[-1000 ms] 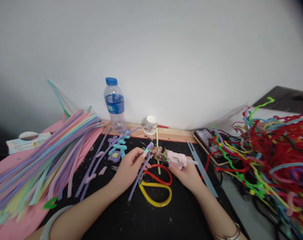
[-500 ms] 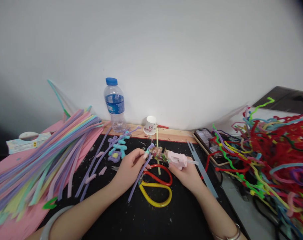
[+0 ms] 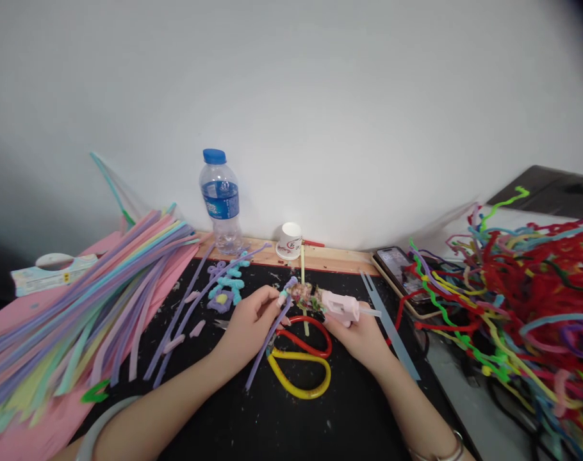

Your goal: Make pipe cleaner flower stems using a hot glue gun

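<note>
The left hand [image 3: 250, 320] pinches a small purple-and-teal fuzzy piece [image 3: 290, 282] between thumb and fingers, the fingertips brought together on it, with a purple strip [image 3: 263, 360] trailing from the pinch back toward the wearer. The right hand [image 3: 361, 336] is curled around a pink glue gun [image 3: 340, 306]; its lower fingers are hidden, so how tightly they close cannot be told. The gun's crusted front [image 3: 307, 294] points at the pinched piece, close by it, though whether they touch is unclear. That closeness looks like the main hazard: a slip of either wrist could put a hot tip or stray glue on the left fingertips. A loose pinch might let the piece twist out of line. Just below both grips lie scissors [image 3: 301, 355], whose handles could snag the trailing strip if the hands drop.
</note>
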`<state>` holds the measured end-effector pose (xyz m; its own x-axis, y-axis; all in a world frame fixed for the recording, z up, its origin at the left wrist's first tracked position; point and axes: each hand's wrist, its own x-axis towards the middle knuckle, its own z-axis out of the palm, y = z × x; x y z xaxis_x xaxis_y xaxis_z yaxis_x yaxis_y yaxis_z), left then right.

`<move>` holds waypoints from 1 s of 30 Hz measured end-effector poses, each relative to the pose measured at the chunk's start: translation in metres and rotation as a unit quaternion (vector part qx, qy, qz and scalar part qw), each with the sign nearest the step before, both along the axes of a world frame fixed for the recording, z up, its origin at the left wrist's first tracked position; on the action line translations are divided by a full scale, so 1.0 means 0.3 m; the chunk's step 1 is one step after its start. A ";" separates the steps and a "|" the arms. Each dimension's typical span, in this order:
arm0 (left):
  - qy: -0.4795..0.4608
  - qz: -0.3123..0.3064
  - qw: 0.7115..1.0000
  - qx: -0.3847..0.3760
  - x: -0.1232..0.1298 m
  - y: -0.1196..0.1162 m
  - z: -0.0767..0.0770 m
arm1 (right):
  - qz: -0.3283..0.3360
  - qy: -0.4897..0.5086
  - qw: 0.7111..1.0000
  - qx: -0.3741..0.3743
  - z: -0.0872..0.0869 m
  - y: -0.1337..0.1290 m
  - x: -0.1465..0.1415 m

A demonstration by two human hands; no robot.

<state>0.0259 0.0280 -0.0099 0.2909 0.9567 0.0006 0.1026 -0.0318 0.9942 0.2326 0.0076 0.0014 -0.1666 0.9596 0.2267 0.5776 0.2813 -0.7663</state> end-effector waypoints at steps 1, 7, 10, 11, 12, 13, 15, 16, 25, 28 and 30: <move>0.001 0.000 1.000 0.000 0.000 -0.001 0.001 | 0.002 -0.002 1.000 0.000 0.000 0.001 0.000; -0.002 0.002 1.000 -0.007 0.001 -0.002 0.002 | 0.004 -0.006 1.000 0.002 -0.004 0.000 0.004; -0.011 0.003 1.000 -0.015 0.001 0.001 -0.003 | 0.000 -0.005 1.000 0.002 -0.004 0.001 0.005; -0.015 0.005 1.000 -0.019 0.001 0.002 -0.006 | -0.002 -0.007 1.000 0.003 -0.003 0.001 0.005; -0.018 0.006 1.000 -0.022 0.000 0.003 -0.008 | -0.003 -0.008 1.000 0.004 -0.002 0.002 0.004; -0.021 0.008 0.999 -0.025 0.000 0.004 -0.010 | -0.004 -0.009 1.000 0.005 0.000 0.002 0.004; -0.026 0.012 0.999 -0.028 0.000 0.005 -0.011 | -0.003 -0.010 1.000 0.007 0.003 0.003 0.003; -0.027 0.013 0.999 -0.031 0.000 0.005 -0.010 | -0.003 -0.009 1.000 0.008 0.004 0.003 0.003; -0.055 0.013 0.997 -0.057 0.001 0.008 0.008 | -0.009 0.002 1.000 0.002 0.000 0.001 0.003; -0.065 0.015 0.996 -0.065 0.001 0.009 0.007 | -0.021 0.016 1.000 0.005 0.001 0.002 0.004; -0.067 0.016 0.995 -0.068 0.000 0.009 0.006 | -0.028 0.016 0.999 0.014 0.001 0.003 0.005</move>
<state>0.0260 0.0307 -0.0082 0.2664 0.9595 -0.0920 -0.0323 0.1042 0.9940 0.2342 0.0084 0.0018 -0.1050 0.9604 0.2582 0.5686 0.2710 -0.7767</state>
